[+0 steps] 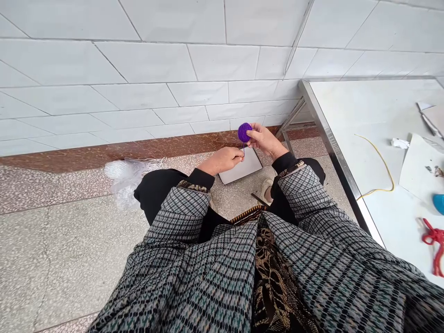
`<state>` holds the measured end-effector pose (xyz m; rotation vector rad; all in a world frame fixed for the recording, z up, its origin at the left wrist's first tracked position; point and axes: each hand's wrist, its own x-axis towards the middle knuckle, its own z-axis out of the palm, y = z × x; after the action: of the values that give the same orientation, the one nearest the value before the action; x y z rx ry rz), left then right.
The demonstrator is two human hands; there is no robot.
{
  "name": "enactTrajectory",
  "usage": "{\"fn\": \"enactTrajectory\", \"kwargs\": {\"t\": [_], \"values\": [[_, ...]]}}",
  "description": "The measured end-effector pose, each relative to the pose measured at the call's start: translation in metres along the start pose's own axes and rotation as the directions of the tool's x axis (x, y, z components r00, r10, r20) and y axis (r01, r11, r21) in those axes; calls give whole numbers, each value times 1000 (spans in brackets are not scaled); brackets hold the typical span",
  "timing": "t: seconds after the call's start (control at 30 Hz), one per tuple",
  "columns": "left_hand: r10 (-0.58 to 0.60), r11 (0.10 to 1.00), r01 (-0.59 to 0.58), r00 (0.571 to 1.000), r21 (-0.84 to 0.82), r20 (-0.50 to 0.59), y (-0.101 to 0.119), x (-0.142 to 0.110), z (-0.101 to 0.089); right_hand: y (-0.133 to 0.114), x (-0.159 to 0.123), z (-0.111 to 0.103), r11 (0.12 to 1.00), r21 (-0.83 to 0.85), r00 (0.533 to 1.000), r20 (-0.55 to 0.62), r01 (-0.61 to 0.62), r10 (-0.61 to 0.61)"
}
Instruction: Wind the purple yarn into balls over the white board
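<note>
A ball of purple yarn (pixel 244 132) sits in the fingertips of my right hand (pixel 264 141), raised above my knees. A thin purple strand (pixel 243 150) runs down from the ball towards my left hand (pixel 222 160), whose fingers are pinched close together at the strand's lower end. Just below both hands lies a flat pale rectangular board (pixel 243 169) with a dark edge. My hands do not appear to touch it. My patterned sleeves cover the lower part of the view.
To the right stands a steel-edged white table (pixel 347 106) holding a yellow cord (pixel 385 162), a red cord (pixel 433 238), white sheets and a blue object. A plastic bag (pixel 125 180) lies on the floor at left. A tiled wall (pixel 156 69) rises ahead.
</note>
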<state>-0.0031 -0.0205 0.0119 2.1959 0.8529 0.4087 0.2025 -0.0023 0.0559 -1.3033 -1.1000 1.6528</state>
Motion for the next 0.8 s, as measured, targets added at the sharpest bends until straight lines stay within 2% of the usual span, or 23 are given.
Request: {"fn": "enactTrajectory", "kwargs": {"t": [0.07, 0.13, 0.23, 0.3, 0.37, 0.43, 0.5, 0.57, 0.63, 0.7, 0.8], "values": [[23, 1000, -23, 1000, 8, 16, 1, 1, 1, 4, 4, 1, 997, -80, 999, -45, 14, -18], [29, 999, -29, 1000, 23, -5, 1, 0, 0, 9, 7, 2, 973, -231, 997, -72, 17, -35], [19, 999, -15, 996, 50, -92, 1, -4, -6, 13, 6, 2, 882, -471, 995, -62, 37, -75], [-2, 998, 13, 987, 66, -164, 0, -6, -11, 14, 3, 2, 821, -568, 999, 30, 51, -41], [-36, 996, 55, 972, 75, -232, -3, -7, -16, 13, -2, 1, 806, -588, 975, 207, 57, 82], [-82, 993, 105, 953, 62, -291, -7, -7, -19, 11, -6, -1, 850, -524, 901, 393, 54, 185], [-141, 987, 158, 928, 23, -344, -11, -5, -19, 9, -8, -2, 925, -379, 857, 485, 28, 173], [-202, 978, 203, 906, -38, -371, -14, -1, -16, 6, -8, -4, 978, -207, 882, 461, -5, 102], [-241, 970, 222, 901, -95, -359, -16, 2, -11, 3, -7, -5, 997, -73, 924, 377, -34, 60], [-244, 969, 221, 919, -109, -309, -15, 4, -6, 2, -5, -6, 999, -1, 955, 294, -46, 44], [-177, 984, 169, 972, -64, -154, -11, 5, 2, 5, 1, -5, 1000, 23, 989, 147, -11, 8]]}}
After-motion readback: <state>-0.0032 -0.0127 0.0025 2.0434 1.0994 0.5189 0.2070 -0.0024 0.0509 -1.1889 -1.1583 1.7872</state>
